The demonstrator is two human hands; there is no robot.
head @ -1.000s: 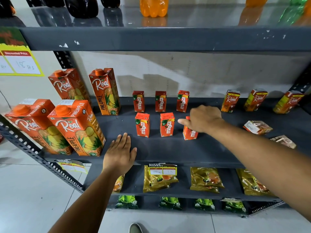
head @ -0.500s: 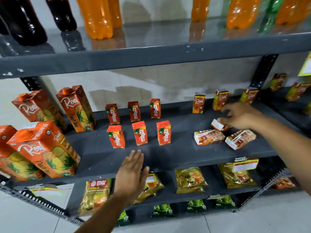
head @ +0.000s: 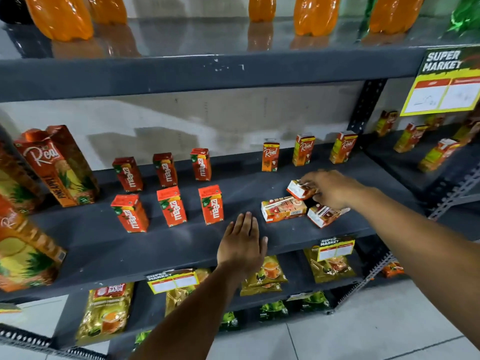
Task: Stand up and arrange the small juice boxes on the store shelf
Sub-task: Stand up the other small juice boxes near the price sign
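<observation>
Dark grey metal shelf point(head: 104, 245), middle tier: stock as seen from the head camera. Right hand point(head: 330, 188), reaching over the right part of the tier: fingers closed around 1 small red-and-white juice box point(head: 298, 189), which sits tilted in the fingertips at the hand's left edge, raised off the shelf surface. Directly below and in front of that hand, 2 further small red-and-white juice boxes lie flat on the shelf: 1 on its long side point(head: 283, 210), left of the wrist, and 1 angled point(head: 324, 215) just beneath the palm, the 2 close together or touching. Behind the hand, near the back wall, 3 small Real-brand cartons point(head: 306, 149) stand upright in a row. Left hand point(head: 242, 246): palm down, fingers spread flat, holding nothing, resting at the front edge of the shelf, near but apart from the lying boxes. Left of centre, 6 small orange Maaza juice boxes point(head: 171, 206) stand upright in 2 rows of 3. Far left, tall orange Real pineapple juice cartons point(head: 58, 165). Tier above: orange plastic drink bottles point(head: 315, 14). Tier below: gold foil pouches point(head: 107, 313). Yellow supermarket price tag point(head: 441, 81) at upper right.
</observation>
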